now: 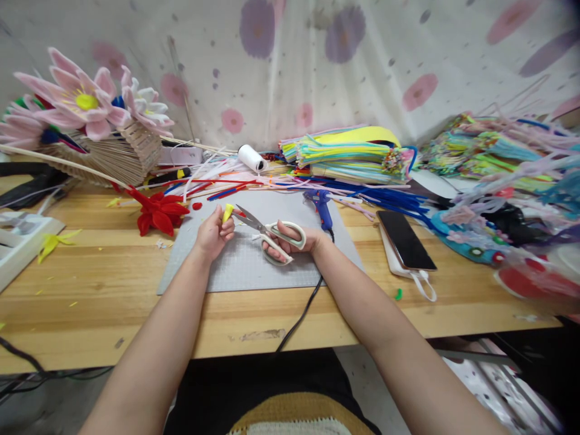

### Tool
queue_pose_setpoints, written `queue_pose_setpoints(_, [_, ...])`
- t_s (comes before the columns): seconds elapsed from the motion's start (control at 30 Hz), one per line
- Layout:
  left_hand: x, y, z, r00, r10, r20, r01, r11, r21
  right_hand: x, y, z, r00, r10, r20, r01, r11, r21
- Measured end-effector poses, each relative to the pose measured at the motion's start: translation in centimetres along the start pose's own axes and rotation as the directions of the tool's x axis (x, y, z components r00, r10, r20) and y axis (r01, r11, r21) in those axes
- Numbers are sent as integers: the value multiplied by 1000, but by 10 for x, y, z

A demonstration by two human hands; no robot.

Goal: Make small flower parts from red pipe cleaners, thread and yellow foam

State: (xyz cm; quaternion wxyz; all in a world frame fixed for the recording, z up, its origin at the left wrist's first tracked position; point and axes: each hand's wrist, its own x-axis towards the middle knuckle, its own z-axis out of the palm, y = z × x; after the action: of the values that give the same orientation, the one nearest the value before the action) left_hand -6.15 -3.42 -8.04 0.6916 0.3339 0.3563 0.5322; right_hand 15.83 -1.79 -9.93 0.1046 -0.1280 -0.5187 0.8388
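Note:
A small yellow piece (228,212) is pinched between the fingertips of my left hand (214,234), above the grey cutting mat (244,275). My right hand (290,239) has its fingers through the handles of the scissors (264,230). The parted blades point left, close to the yellow piece. To the left of my left hand lies a red flower (161,211) on a stem. A blue glue gun (321,206) rests at the mat's right side, its black cord running towards the front edge.
Bundled pipe cleaners (348,157) and a white spool (251,157) line the back. A phone (406,240) lies right. Pink flowers (86,99) stand back left, behind a yellow flower piece (54,243) and a white power strip (22,244).

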Motion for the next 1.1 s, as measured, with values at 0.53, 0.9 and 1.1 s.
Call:
queue_pose_setpoints(0.53, [-1, 1, 3, 1000, 0, -6, 1, 1000, 11, 1, 1, -2, 999, 28, -26, -28, 999, 23])
queue_pose_setpoints(0.9, [0, -1, 2, 1000, 1, -10, 0, 1000, 19, 0, 0, 1, 998, 33, -46, -32, 999, 19])
queue_pose_setpoints(1.1, [1, -3, 0, 999, 30, -11, -29, 996, 80, 1, 0, 1, 997, 51, -65, -50, 999, 8])
